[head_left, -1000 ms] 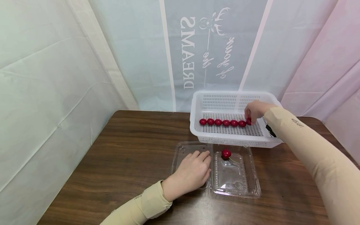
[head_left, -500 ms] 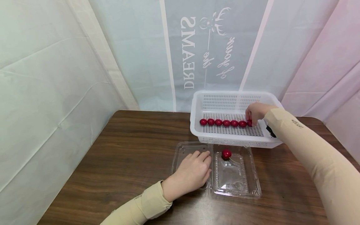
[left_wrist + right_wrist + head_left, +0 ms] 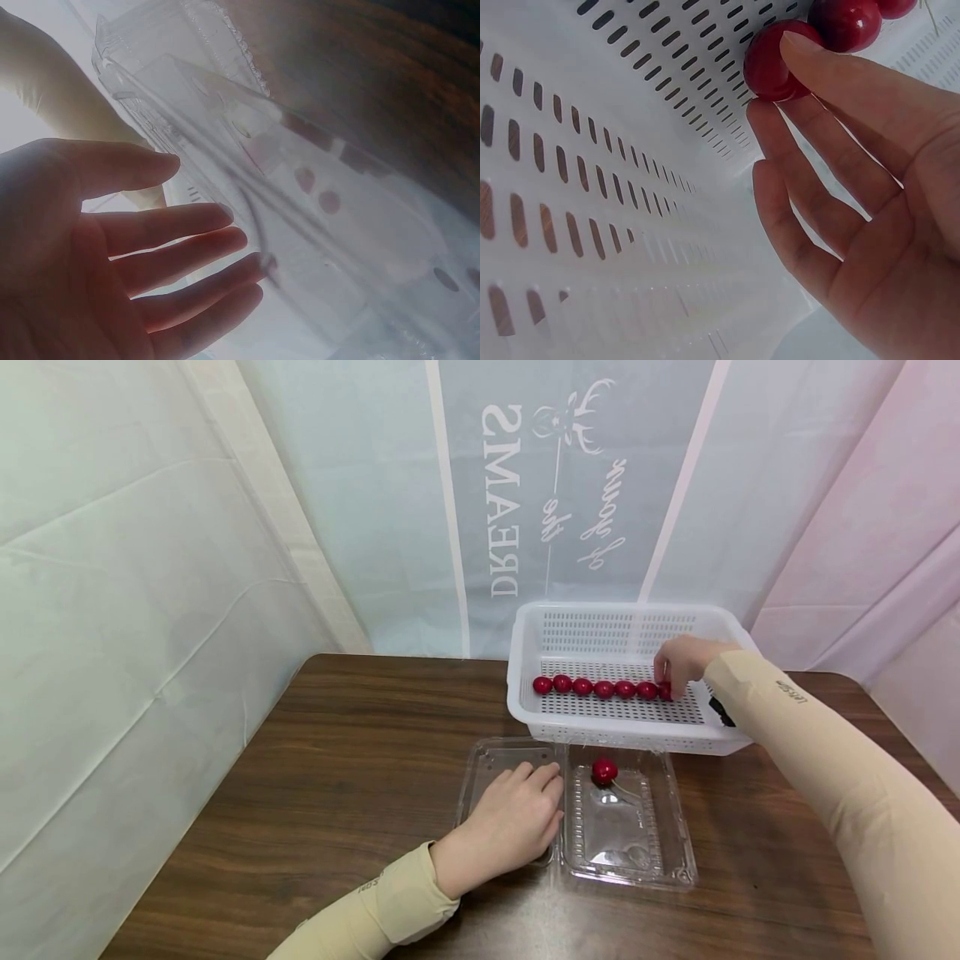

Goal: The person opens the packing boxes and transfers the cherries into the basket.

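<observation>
A white slotted basket (image 3: pixel 630 732) holds a row of several red cherries (image 3: pixel 603 689). At the right end of that row my right hand (image 3: pixel 682 664) pinches the last cherry (image 3: pixel 769 64) between thumb and fingers; the neighbouring cherry (image 3: pixel 845 22) is close beside it. My left hand (image 3: pixel 510 818) rests over the lid half of an opened clear plastic clamshell box (image 3: pixel 678 843), fingers relaxed. In the left wrist view, the fingertips (image 3: pixel 251 274) lie against the clear plastic. One cherry (image 3: pixel 603 772) with a green stem sits in the box's right half.
The brown wooden table (image 3: pixel 337 777) extends left of the box and basket. A printed curtain (image 3: pixel 585 485) hangs right behind the basket, and a pale cloth wall (image 3: pixel 150 610) stands along the left side.
My right hand has shifted very slightly toward the near side with the end cherry, which now sits against the row. The left hand has stayed in place.
</observation>
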`<action>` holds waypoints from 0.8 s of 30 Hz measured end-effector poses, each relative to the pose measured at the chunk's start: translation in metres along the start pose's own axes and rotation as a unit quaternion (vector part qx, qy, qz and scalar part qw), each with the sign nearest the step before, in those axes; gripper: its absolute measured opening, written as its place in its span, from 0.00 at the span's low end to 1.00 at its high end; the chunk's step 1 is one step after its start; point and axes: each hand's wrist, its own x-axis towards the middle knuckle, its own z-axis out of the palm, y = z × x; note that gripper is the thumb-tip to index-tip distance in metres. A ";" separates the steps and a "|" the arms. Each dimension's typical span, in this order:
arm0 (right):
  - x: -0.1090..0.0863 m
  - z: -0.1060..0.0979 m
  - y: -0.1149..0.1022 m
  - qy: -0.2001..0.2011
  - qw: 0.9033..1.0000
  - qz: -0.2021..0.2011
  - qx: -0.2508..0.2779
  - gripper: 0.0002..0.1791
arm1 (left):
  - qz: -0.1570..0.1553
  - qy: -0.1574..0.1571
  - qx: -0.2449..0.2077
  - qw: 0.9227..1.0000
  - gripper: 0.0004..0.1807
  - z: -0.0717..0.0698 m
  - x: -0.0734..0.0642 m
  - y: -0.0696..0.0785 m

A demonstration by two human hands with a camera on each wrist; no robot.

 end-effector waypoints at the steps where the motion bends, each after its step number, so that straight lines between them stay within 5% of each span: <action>1: 0.000 0.000 0.000 -0.001 1.000 -0.001 -0.001 0.19 | 0.000 0.001 0.000 1.000 0.16 0.000 0.000 0.000; 15: -0.002 -0.011 0.001 -0.005 0.999 -0.030 0.010 0.15 | 0.004 0.003 0.000 1.000 0.17 -0.002 0.000 0.001; 24: -0.022 -0.027 -0.013 0.018 0.999 -0.035 -0.022 0.12 | 0.005 0.004 -0.006 1.000 0.16 -0.002 -0.001 0.001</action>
